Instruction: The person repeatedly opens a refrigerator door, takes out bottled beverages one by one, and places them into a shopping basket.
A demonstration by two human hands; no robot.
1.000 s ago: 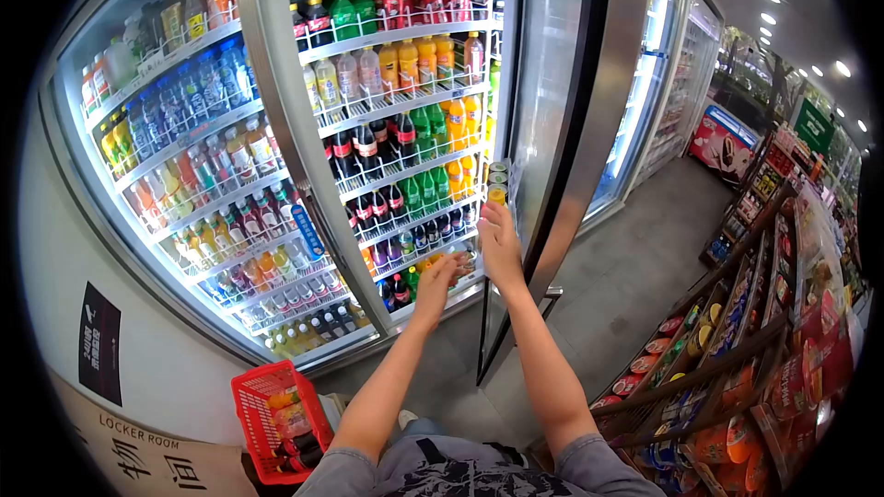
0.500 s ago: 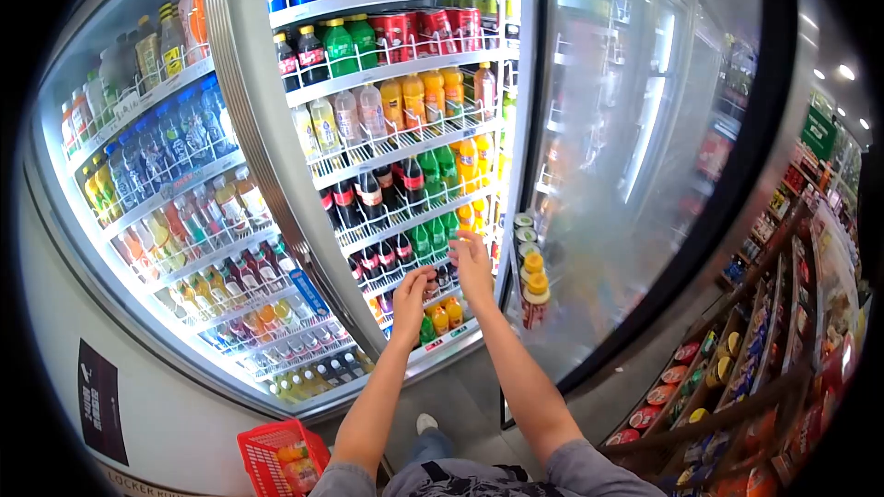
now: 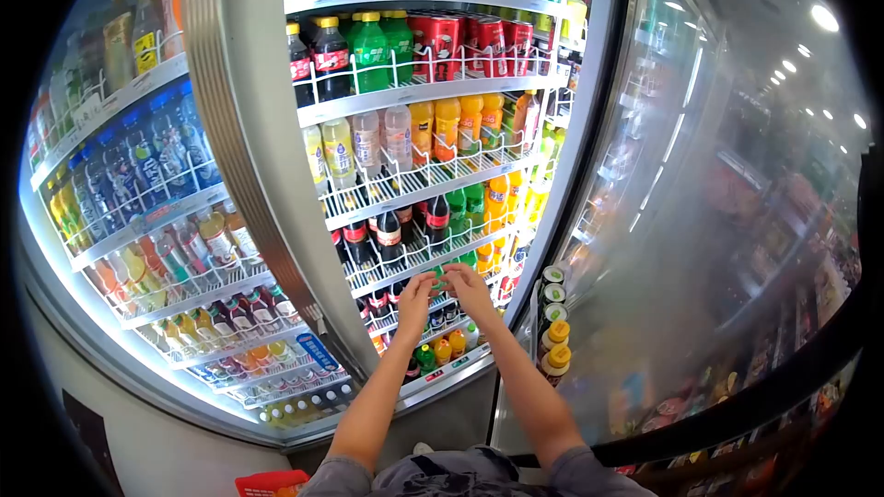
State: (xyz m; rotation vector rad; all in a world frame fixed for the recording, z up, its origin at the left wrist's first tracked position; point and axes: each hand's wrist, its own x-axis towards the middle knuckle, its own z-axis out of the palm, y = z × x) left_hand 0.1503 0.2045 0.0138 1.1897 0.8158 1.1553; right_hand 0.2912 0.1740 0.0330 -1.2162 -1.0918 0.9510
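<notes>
My left hand (image 3: 415, 301) and my right hand (image 3: 469, 289) reach out in front of an open drinks cooler, at its lower shelves. Their fingers are loosely curved, and the fingertips nearly meet. Nothing shows held in either one. Just behind the fingers are green soda bottles (image 3: 467, 260), partly hidden; I cannot tell whether a fingertip touches one. Dark cola bottles (image 3: 389, 232) stand on the wire shelf above and to the left. Orange soda bottles (image 3: 498, 193) stand to the upper right. Below my hands is a row with small orange bottles (image 3: 449, 348).
The fogged glass door (image 3: 635, 248) stands open on the right, with cans and yellow-capped bottles (image 3: 556, 348) in its inner rack. A metal post (image 3: 262, 156) separates the left cooler section (image 3: 152, 212). A red basket (image 3: 270, 482) sits at the lower left.
The view has moved closer to the cooler and tilted up. My hands have drawn together, the right one moving in toward the left. The basket has slid mostly out of view.
</notes>
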